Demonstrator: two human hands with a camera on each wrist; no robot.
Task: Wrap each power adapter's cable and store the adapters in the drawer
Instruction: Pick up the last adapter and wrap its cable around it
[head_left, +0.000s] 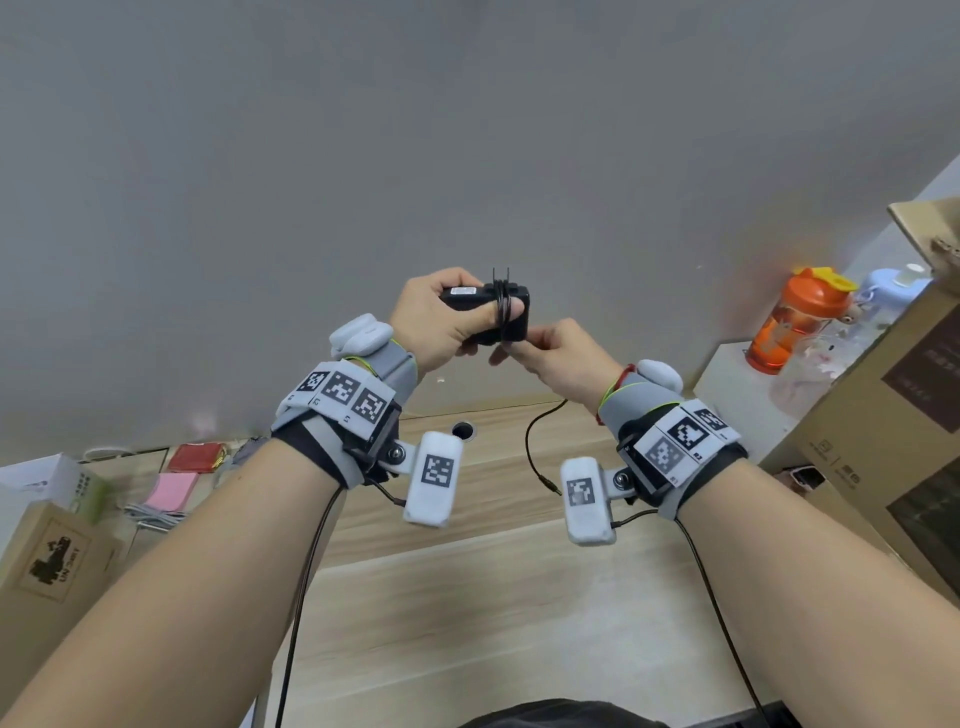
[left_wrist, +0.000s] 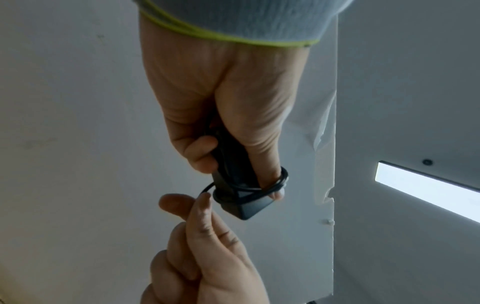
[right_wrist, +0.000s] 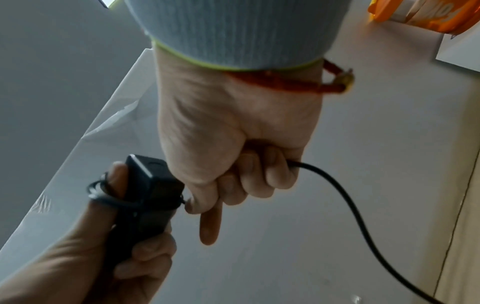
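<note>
My left hand (head_left: 441, 317) grips a black power adapter (head_left: 511, 312) in the air in front of the grey wall; its thumb lies along the body with several turns of thin black cable looped over it, as the left wrist view shows at the adapter (left_wrist: 241, 197). My right hand (head_left: 545, 348) pinches the cable just under the adapter, other fingers curled round it. The loose cable (head_left: 535, 441) hangs down to its barrel plug above the desk. In the right wrist view the cable (right_wrist: 345, 197) leaves the fist of my right hand (right_wrist: 233, 164) beside the adapter (right_wrist: 150, 195).
A wooden desk (head_left: 493, 545) lies below, with a round cable hole (head_left: 462, 430). Cardboard boxes (head_left: 883, 415) and an orange bottle (head_left: 795, 317) stand at the right. At the left are a brown box (head_left: 57, 561), pink and red packets (head_left: 171, 488) and more grey cables.
</note>
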